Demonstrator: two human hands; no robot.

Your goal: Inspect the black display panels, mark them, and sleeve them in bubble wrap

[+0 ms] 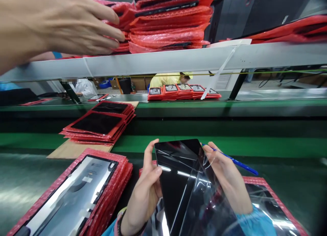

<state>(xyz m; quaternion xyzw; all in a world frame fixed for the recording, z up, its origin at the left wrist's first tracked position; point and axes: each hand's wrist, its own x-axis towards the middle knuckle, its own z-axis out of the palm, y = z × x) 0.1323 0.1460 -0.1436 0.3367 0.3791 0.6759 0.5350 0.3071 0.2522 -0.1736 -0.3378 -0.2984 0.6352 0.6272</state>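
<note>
A glossy black screen panel (173, 181) is tilted up in front of me. My left hand (145, 191) grips its left edge, thumb on the face and fingers behind. At its upper right corner is my right hand (227, 174), fingers pinched on a clear film (209, 198) that is partly lifted off the panel. A thin blue pen-like stick (242, 165) is also held in that hand and points out to the right. Below on the right lies another film-covered panel (268, 205) on red bubble wrap, partly hidden by my right arm.
Left of me are panels on stacked red bubble bags (120, 185). Beyond, a second stack (102, 122) sits on a brown board (66, 150). A grey shelf rail (158, 62) crosses above, bearing red bags (168, 28); another person's hand (84, 25) reaches there. Co-workers sit opposite.
</note>
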